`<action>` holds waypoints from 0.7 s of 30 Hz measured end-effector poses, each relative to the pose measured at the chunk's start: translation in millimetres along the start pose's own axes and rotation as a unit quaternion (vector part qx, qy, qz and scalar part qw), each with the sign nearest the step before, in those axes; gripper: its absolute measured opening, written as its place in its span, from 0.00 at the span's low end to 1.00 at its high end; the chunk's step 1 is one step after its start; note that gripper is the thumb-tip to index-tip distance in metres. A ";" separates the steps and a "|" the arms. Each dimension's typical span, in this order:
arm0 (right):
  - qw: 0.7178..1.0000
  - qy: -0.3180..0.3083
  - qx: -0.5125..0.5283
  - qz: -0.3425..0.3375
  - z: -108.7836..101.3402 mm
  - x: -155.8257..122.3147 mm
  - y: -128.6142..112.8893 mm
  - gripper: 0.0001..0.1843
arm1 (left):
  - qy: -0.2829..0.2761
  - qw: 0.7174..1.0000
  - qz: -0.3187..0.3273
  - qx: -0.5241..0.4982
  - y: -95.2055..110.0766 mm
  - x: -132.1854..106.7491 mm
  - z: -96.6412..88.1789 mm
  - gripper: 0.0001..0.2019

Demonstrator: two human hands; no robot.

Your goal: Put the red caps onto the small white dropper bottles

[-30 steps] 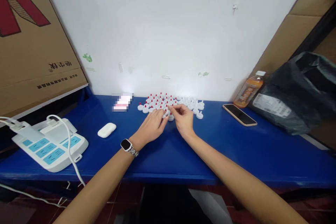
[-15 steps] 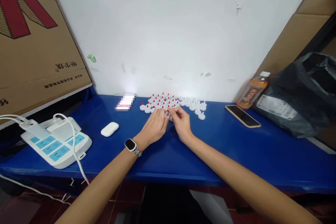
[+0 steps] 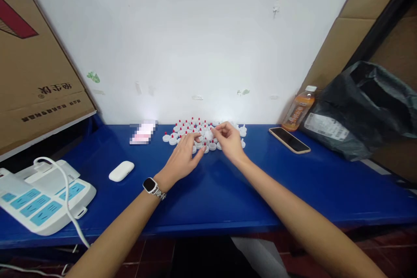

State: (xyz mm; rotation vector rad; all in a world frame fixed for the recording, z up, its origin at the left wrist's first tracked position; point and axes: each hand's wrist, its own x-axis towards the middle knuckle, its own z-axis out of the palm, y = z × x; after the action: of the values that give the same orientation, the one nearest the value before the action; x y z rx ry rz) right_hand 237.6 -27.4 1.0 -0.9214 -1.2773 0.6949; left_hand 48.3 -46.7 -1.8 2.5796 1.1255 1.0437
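Note:
Several small white round caps [image 3: 182, 129], many with a red tip, lie in a cluster on the blue table [image 3: 208, 182] against the white wall. My left hand [image 3: 182, 158], a watch on its wrist, rests on the table at the cluster's near edge, fingers bent over the caps. My right hand [image 3: 230, 139] hovers just right of it, thumb and forefinger pinched on one small white cap [image 3: 209, 135]. Both hands nearly touch above the caps.
A white power strip [image 3: 42, 195] with a cable sits at the left edge, a white earbud case [image 3: 121, 170] nearer the middle. A phone [image 3: 289, 140], an orange drink bottle [image 3: 298, 109] and a black bag [image 3: 361, 113] stand at right. A cardboard box [image 3: 35, 65] leans at left.
The camera has swung right and tipped down a little. My right hand has lifted slightly with the pinched cap; my left hand has stayed at the caps.

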 end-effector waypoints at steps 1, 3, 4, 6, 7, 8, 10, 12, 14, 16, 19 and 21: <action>0.999 0.025 -0.039 -0.025 -7.7 8.7 0.4 0.13 | -0.001 1.000 0.001 0.007 -0.8 0.9 -1.2 0.15; 0.988 0.038 -0.144 -0.051 -22.0 27.6 3.5 0.08 | -0.011 1.000 0.006 0.027 -2.5 3.7 -2.1 0.13; 0.978 0.023 -0.203 -0.048 -27.6 36.6 6.3 0.05 | -0.016 0.999 0.010 0.037 -3.4 5.5 -1.7 0.12; 0.949 -0.025 -0.312 -0.029 -34.3 51.6 14.3 0.01 | -0.018 0.998 0.017 0.051 -4.9 10.0 0.6 0.12; 0.933 -0.050 -0.355 -0.017 -35.4 57.1 18.9 0.01 | -0.018 0.998 0.021 0.056 -5.6 12.3 1.9 0.12; 0.918 -0.071 -0.390 -0.008 -35.3 61.0 23.4 0.02 | -0.018 0.998 0.025 0.060 -6.4 14.7 3.0 0.12; 0.894 -0.104 -0.436 0.010 -33.0 64.0 30.8 0.04 | -0.021 0.997 0.030 0.066 -8.4 19.3 3.3 0.14; 0.880 -0.119 -0.459 0.022 -30.8 60.4 34.6 0.07 | -0.029 0.997 0.027 0.073 -12.1 24.4 0.4 0.17; 0.877 -0.108 -0.469 0.009 -30.2 50.7 34.5 0.15 | -0.033 0.996 0.013 0.077 -18.3 30.6 -5.7 0.19; 0.876 -0.103 -0.471 -0.026 -31.2 36.9 31.6 0.25 | -0.031 0.996 -0.013 0.076 -28.1 37.5 -13.1 0.22; 0.863 -0.166 -0.474 -0.063 -31.3 16.4 26.2 0.39 | -0.033 0.995 -0.063 0.075 -48.0 45.4 -21.6 0.26; 0.844 -0.216 -0.486 -0.071 -28.2 8.1 24.4 0.44 | -0.048 0.992 -0.095 0.074 -61.8 46.5 -23.1 0.29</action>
State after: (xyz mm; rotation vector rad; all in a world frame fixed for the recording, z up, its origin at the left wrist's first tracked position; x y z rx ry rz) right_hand 268.2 -13.9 -17.5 -1.5036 -2.1563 0.0709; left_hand 19.1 26.0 17.2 2.5369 1.4402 0.8136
